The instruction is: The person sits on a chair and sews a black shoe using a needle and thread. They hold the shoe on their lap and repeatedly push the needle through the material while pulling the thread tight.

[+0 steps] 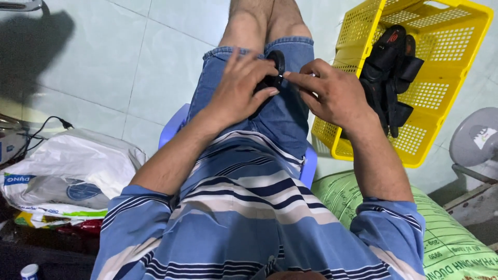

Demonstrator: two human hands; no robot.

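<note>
The person sits on a blue plastic chair (174, 123) with a small black strap piece (276, 70) resting on the lap, on the denim shorts (282, 111) just above the knees. The left hand (236, 91) lies over the piece, thumb and forefinger closed on its near end, the other fingers spread. The right hand (332, 93) pinches the opposite edge between thumb and extended forefinger. Most of the piece is covered by the fingers, so its full shape cannot be told. Judged by its look, it is light, flexible rubber or foam: it should bend readily and is unlikely to break, but a thin edge may slip from a loose pinch. Hold it at both ends, near the rounded upper rim. To the right, a tilted yellow plastic basket (456, 62) contains black sandals (391, 72). A green woven sack (451, 233) and white bags (67, 171) lie on the tile floor (129, 62).
</note>
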